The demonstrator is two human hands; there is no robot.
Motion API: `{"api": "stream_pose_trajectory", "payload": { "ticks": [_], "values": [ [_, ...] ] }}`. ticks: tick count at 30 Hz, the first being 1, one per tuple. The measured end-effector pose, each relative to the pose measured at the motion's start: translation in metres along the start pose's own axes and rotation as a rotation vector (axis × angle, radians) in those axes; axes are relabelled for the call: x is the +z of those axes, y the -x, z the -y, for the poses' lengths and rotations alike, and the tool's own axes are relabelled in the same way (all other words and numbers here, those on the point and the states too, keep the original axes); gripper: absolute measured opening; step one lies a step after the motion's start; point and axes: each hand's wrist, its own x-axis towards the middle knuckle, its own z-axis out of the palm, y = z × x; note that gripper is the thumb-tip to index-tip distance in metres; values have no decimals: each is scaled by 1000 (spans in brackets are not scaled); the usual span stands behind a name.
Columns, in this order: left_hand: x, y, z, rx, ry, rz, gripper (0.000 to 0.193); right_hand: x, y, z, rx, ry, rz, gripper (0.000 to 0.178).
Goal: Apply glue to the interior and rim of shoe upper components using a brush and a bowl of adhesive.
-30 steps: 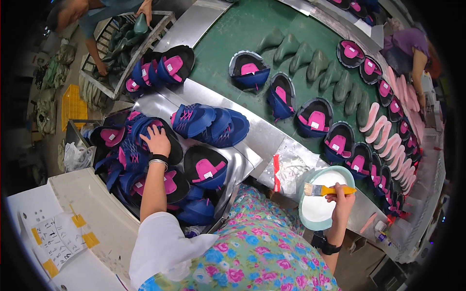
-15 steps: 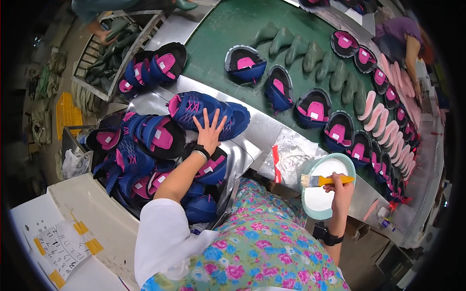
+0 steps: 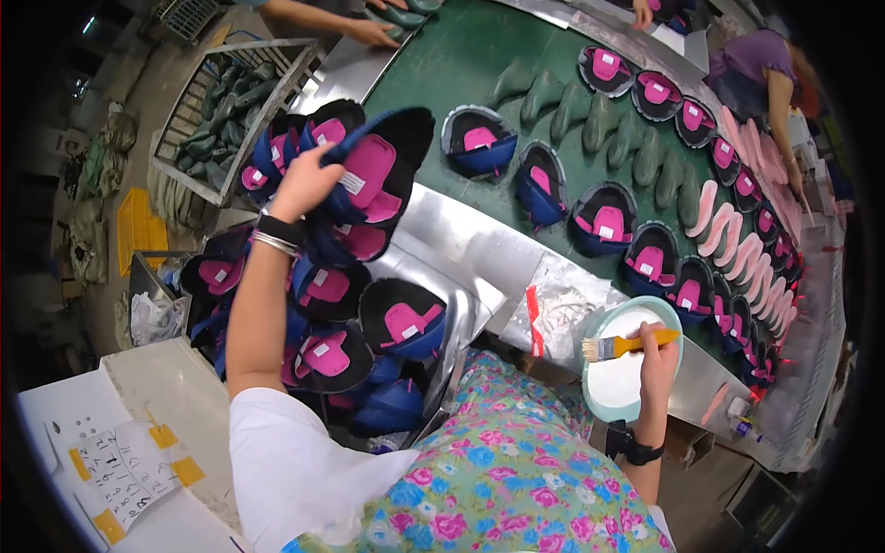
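Observation:
A navy shoe upper [image 3: 406, 138] with a pink tongue is gripped at its edge by my left hand [image 3: 309, 182], raised and tilted so its open underside shows. Below it, several more shoe uppers [image 3: 403, 318] are heaped in a metal tray. My right hand [image 3: 657, 355] is closed round the yellow handle of a paintbrush [image 3: 627, 345]. Its pale bristles hang over a light green bowl [image 3: 593, 392] of white liquid. Beside the bowl lies a clear plastic sheet [image 3: 562, 309] with a red strip.
Across the green conveyor belt [image 3: 433, 81] run rows of shoe uppers [image 3: 604, 221], dark green foot forms [image 3: 597, 124] and pink insoles [image 3: 710, 230]. A crate of forms [image 3: 221, 189] stands at the far left. One co-worker's hand [image 3: 373, 34] holds forms; another person [image 3: 756, 74] leans in at right.
My left hand, earlier spread flat on a shoe upper, has moved left and now lifts one by its edge. The brush stays over the bowl. A co-worker's hand has moved from crate to belt.

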Motion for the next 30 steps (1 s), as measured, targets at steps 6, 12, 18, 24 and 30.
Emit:
{"api": "stream_pose_trajectory", "payload": {
  "ticks": [6,12,18,24,30],
  "values": [
    [47,41,89,-332,145,510,66,52,-3,20,33,-4,79,29],
    [145,102,127,226,-429,-346,26,92,-10,34,-12,190,246,29],
    [103,106,64,-58,-252,-259,27,155,-12,44,-603,361,324,13],
    [93,125,19,167,440,-204,31,221,26,78,-904,618,528,50],
    [90,154,2,125,946,190,54,190,20,68,-687,311,603,46]
  ]
}}
